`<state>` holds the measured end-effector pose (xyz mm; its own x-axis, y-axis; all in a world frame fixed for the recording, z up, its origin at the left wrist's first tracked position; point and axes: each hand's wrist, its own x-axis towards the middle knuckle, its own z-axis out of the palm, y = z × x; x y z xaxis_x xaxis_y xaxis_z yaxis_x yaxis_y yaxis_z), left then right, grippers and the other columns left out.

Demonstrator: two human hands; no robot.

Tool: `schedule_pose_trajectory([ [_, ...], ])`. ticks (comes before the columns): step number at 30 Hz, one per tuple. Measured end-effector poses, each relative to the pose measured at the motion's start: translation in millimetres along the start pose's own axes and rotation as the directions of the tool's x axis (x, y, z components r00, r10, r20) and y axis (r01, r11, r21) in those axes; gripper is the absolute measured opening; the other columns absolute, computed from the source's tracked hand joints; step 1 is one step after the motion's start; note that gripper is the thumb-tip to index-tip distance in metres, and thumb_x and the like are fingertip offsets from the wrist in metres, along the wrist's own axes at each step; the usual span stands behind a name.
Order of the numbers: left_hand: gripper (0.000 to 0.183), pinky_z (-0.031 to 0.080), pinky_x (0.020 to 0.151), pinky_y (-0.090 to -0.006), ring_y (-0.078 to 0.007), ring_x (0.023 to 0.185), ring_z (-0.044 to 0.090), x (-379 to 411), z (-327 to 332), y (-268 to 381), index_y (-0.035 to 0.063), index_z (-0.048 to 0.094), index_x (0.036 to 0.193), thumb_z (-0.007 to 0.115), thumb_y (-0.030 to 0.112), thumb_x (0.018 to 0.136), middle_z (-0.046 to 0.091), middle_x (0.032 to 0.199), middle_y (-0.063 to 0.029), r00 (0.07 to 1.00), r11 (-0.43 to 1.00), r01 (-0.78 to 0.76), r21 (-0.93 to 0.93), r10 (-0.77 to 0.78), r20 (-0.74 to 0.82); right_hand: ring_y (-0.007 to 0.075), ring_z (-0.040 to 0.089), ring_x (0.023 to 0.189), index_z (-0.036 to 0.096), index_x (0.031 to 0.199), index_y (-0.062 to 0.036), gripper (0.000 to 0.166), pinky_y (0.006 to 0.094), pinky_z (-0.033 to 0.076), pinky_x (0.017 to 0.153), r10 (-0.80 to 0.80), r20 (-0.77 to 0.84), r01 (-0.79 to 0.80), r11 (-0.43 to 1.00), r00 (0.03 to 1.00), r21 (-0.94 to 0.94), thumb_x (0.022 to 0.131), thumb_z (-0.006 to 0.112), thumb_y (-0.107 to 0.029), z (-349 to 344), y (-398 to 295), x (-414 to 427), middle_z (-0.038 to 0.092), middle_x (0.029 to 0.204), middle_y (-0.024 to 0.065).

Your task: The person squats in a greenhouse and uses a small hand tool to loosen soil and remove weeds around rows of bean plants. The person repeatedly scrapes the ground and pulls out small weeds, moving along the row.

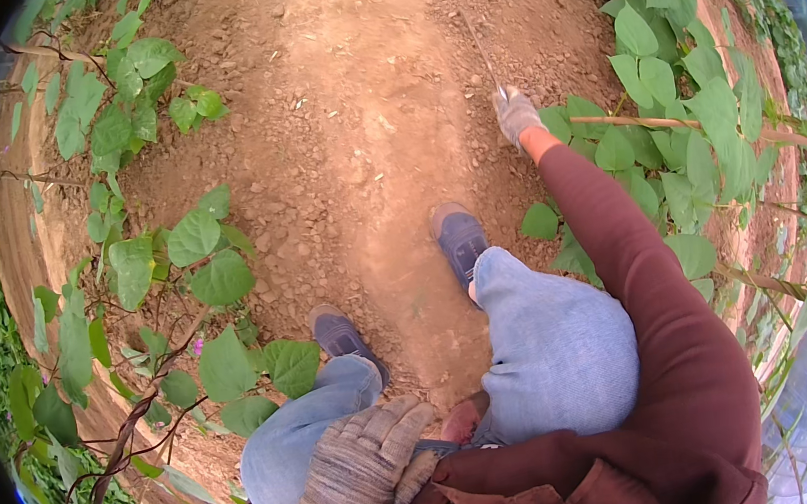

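My right hand (517,117), in a grey knit glove, reaches forward over the soil and grips a thin rod-like tool (481,50). The tool points away from me, its far end close to the ground; its exact kind is unclear. My left hand (369,464), in a striped grey knit glove with a yellow bangle at the wrist, lies over my lap by the left thigh. Its fingers are extended and nothing shows in them. Bean-like leaves (614,149) hang just right of my right hand.
A trodden dirt path (370,105) runs ahead between two rows of climbing plants. Leafy vines on the left (221,278) come close to my left leg. A slanting pole (637,121) juts in from the right row. My shoes (461,241) stand on loose, lumpy soil.
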<state>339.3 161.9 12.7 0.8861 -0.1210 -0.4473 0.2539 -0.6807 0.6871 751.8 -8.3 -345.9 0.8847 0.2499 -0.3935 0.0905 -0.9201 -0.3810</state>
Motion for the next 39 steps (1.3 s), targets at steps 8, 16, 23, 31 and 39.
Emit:
schedule_pose_trajectory([
  [8,0.05,0.047,0.094,-0.0425,-0.0317,0.11,0.062,0,0,0,0.0068,0.058,0.127,0.069,0.029,0.083,0.062,0.126,-0.0135,1.0,1.0,0.005,0.008,-0.005,0.005,0.0439,0.059,0.106,0.056,0.123,-0.0042,0.039,0.0484,0.046,0.087,0.103,0.021,-0.104,0.947,0.994,0.304,0.102,0.046,-0.035,27,61,-93,0.063,0.115,0.0256],
  [16,0.05,0.047,0.094,-0.0433,-0.0318,0.11,0.062,0,6,-2,0.0062,0.059,0.127,0.068,0.029,0.084,0.062,0.126,-0.0136,1.0,1.0,-0.023,0.01,0.023,0.0,0.0444,0.06,0.105,0.061,0.117,-0.0028,0.046,0.0476,0.048,0.087,0.074,-0.225,-0.033,0.983,0.971,0.182,0.098,0.051,-0.044,-45,-10,20,0.065,0.108,0.0269],
  [23,0.049,0.047,0.093,-0.043,-0.0321,0.109,0.062,0,2,-1,0.0073,0.058,0.127,0.067,0.031,0.085,0.062,0.126,-0.0139,1.0,1.0,-0.019,-0.007,0.019,-0.009,0.0419,0.058,0.115,0.054,0.128,-0.0086,0.048,0.0492,0.046,0.097,0.128,-0.111,-0.142,0.981,0.986,-0.13,0.097,0.049,-0.045,-68,-41,70,0.062,0.122,0.0253],
  [31,0.05,0.047,0.093,-0.0429,-0.033,0.11,0.062,-1,-2,-7,0.0065,0.058,0.127,0.068,0.029,0.084,0.062,0.125,-0.015,0.999,1.0,-0.02,-0.007,0.019,-0.03,0.0419,0.054,0.121,0.043,0.143,-0.0092,0.052,0.0475,0.044,0.1,0.17,0.021,-0.17,0.985,0.985,-0.021,0.099,0.048,-0.037,-13,33,-43,0.058,0.129,0.0249],
  [39,0.049,0.047,0.093,-0.0425,-0.0325,0.111,0.062,0,-2,-5,0.0063,0.058,0.127,0.068,0.029,0.084,0.062,0.126,-0.0142,1.0,1.0,0.001,-0.009,-0.001,0.008,0.0416,0.059,0.113,0.054,0.132,-0.0042,0.051,0.0437,0.046,0.095,0.149,-0.12,-0.107,0.946,0.981,0.306,0.098,0.051,-0.042,-23,30,-8,0.063,0.119,0.0263],
])
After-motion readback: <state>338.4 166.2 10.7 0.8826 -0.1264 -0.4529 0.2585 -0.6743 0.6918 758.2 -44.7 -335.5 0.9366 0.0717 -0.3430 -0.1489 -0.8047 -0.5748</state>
